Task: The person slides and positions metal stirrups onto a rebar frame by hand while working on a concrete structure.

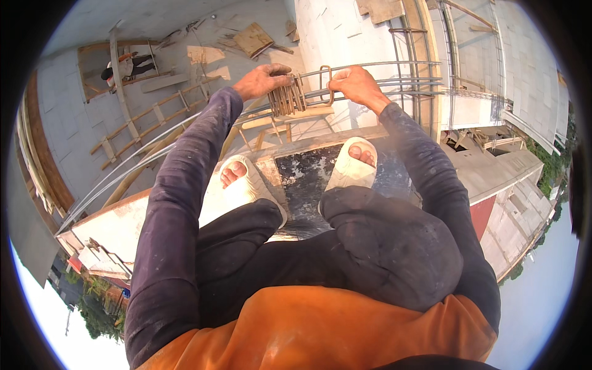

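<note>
Several long steel reinforcing bars point(407, 80) run across in front of me, from the lower left to a column cage on the right. A bunch of rusty rectangular steel stirrups point(286, 98) hangs close together around the bars. My left hand point(266, 82) is at the top left of this bunch, thumb and fingers closed on it. One separate stirrup point(331, 85) stands upright around the bars, to the right of the bunch. My right hand point(357, 85) pinches its right side between thumb and fingers.
I squat on a high ledge with a dark board point(305, 178) between my slippers. Below at left lie a wooden ladder-like frame point(157, 113) and a plywood piece point(253, 40). A person point(134, 64) is at a wall opening. Column rebar point(411, 51) rises at right.
</note>
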A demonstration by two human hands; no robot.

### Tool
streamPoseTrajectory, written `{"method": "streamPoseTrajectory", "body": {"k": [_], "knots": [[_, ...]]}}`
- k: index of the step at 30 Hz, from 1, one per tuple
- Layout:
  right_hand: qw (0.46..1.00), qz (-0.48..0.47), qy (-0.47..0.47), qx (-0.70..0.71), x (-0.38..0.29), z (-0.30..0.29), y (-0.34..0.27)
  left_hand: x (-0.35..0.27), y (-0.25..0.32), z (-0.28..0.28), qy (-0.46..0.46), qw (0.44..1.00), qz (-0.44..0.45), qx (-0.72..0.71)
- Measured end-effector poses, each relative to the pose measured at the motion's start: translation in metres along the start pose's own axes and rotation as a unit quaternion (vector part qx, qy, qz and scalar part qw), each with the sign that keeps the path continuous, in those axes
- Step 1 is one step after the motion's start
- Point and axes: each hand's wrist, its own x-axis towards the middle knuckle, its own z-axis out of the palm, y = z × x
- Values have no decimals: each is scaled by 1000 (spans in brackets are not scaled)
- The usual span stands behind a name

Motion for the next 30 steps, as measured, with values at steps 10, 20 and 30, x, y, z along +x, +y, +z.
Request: {"method": "streamPoseTrajectory", "body": {"k": [10,20,30], "knots": [[994,-8,65,-82,-6,-19,21,10,7,-6,-34,999,-30,4],[986,-2,132,-97,-14,-22,34,11,22,-7,-46,996,-71,-2],[980,28,172,-97,-26,-47,60,16,25,-3,-56,996,-64,-25]]}}
